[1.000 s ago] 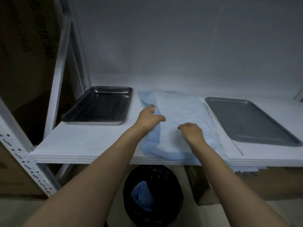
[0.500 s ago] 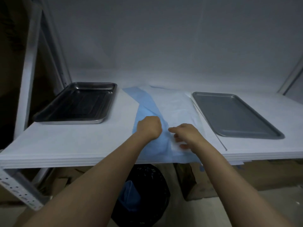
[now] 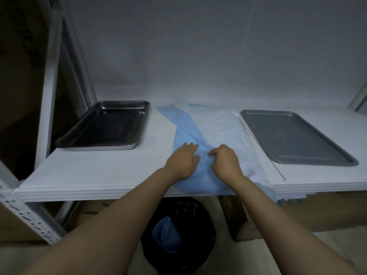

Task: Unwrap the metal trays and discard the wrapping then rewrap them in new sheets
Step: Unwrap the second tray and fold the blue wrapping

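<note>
Our left hand (image 3: 183, 160) lies flat, fingers straight, pressing the light blue wrapping sheet (image 3: 198, 175) at the front of the white shelf (image 3: 99, 171). Our right hand (image 3: 225, 161), just beside it, has fingers curled and seems to pinch a fold of that sheet, the grip itself hidden. We list a deep dark rectangular metal tray (image 3: 105, 126) left of the sheet, a flat grey rectangular metal tray (image 3: 294, 137) right of it, and below the shelf a black bin (image 3: 188, 251) holding crumpled blue wrapping (image 3: 164, 233).
</note>
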